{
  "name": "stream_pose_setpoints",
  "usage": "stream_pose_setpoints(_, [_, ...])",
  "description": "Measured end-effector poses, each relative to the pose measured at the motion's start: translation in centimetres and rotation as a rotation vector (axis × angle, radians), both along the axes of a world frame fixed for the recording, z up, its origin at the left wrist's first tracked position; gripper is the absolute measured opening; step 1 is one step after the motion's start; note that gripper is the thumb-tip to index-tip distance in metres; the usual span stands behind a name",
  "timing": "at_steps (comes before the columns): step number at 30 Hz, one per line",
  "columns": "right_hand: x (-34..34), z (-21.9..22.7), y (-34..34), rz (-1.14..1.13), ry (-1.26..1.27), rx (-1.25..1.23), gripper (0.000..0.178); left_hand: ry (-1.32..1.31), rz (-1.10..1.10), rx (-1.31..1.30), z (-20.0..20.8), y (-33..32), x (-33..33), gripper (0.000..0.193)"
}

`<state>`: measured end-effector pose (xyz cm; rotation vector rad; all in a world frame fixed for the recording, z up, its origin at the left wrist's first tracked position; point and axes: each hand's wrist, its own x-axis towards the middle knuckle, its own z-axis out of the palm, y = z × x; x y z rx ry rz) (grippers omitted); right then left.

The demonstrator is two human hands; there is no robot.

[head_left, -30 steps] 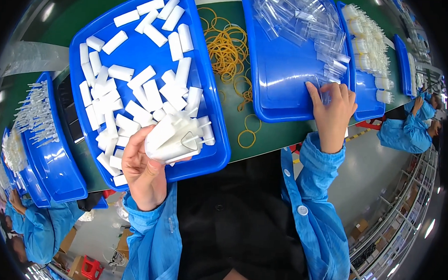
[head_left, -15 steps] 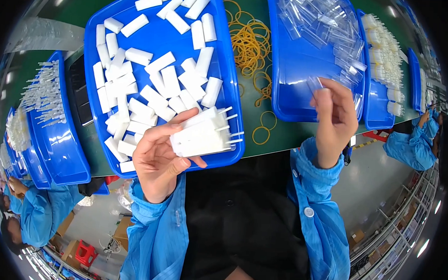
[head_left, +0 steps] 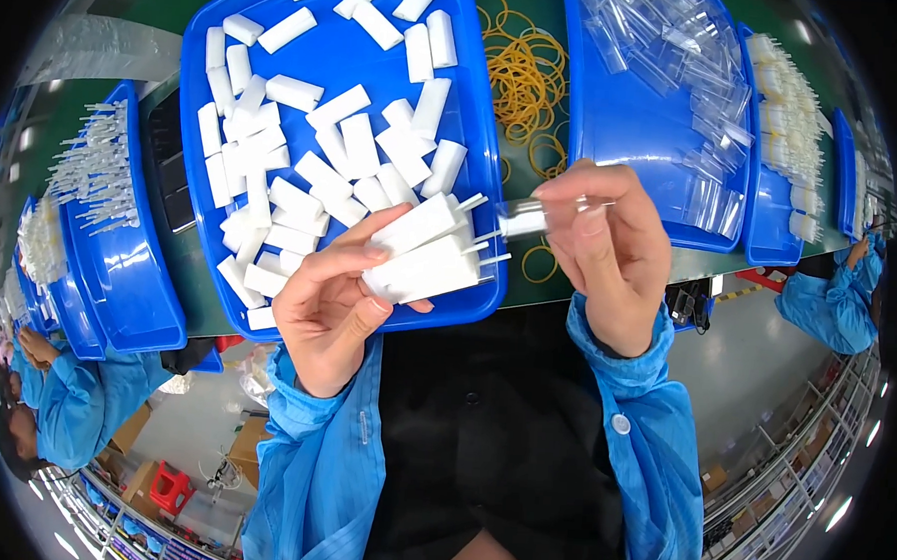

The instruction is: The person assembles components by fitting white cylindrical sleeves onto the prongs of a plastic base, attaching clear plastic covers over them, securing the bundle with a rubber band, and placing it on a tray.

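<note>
Stemmed blocks (head_left: 427, 259) are resting in the left hand (head_left: 325, 310), fingers curling round them, above the left tray (head_left: 338, 63). The right hand (head_left: 615, 252) is pinching a clear sleeve (head_left: 524, 221) beside the stems (head_left: 496, 259). Any slackening is risking dropped blocks; sleeve contact, bent stems. The left tray is holding loose blocks (head_left: 359, 146); the right tray (head_left: 620, 137), more sleeves (head_left: 720, 127).

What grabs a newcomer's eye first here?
Probably the bundle of white pieces with thin sticks poking out, held in the left hand over the near edge of a blue tray scattered with loose white blocks. Just right of it, the right hand pinches a clear plastic piece. Beyond, a tangle of yellow bands lies on the green tabletop between two blue trays.
</note>
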<state>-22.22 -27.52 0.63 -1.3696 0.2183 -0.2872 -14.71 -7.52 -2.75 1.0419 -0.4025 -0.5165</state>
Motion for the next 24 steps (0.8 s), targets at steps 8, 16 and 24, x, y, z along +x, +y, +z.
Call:
stream_pose_setpoints(8, [0.2, -0.3, 1.2, 0.053, -0.031, -0.018, 0.014, -0.056, 0.048, 0.041, 0.1, -0.1, -0.3, 0.026])
stream_pose_setpoints(16, [0.3, -2.0, 3.5, -0.086, -0.216, -0.223, 0.018, -0.271, 0.098, 0.317, 0.8, 0.3, -0.2, 0.021])
stream_pose_setpoints(24, [0.0, -2.4, 4.4, -0.13, -0.302, -0.2, 0.019, -0.273, 0.115, 0.321, 1.2, -0.4, 0.0, 0.021])
